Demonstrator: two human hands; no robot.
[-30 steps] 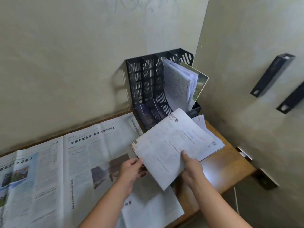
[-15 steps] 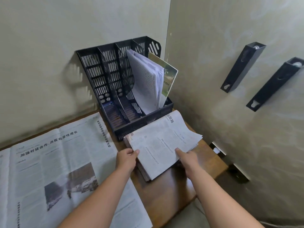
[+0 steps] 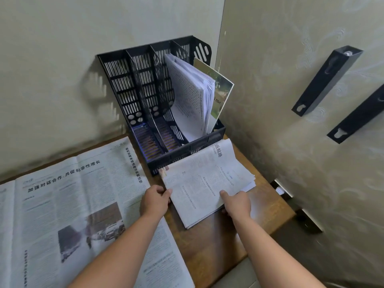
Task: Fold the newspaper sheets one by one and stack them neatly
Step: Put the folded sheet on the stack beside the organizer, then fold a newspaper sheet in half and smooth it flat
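A stack of folded newspaper sheets (image 3: 204, 182) lies on the wooden desk (image 3: 209, 244), just in front of the black file rack. My left hand (image 3: 154, 200) holds the stack's left edge with curled fingers. My right hand (image 3: 236, 201) grips the near right edge, thumb on top and fingers underneath. An unfolded newspaper (image 3: 68, 204) lies spread flat over the left part of the desk, its right edge under my left forearm.
A black slotted file rack (image 3: 149, 104) stands against the wall, with papers and a magazine (image 3: 197, 96) in its right compartment. The side wall at right carries two black brackets (image 3: 324, 82). The desk's right and near edges are close to the stack.
The folded sheet, held in the air a second ago, has come down onto the stack by the rack. Both hands stay at its edges. The camera view has shifted right.
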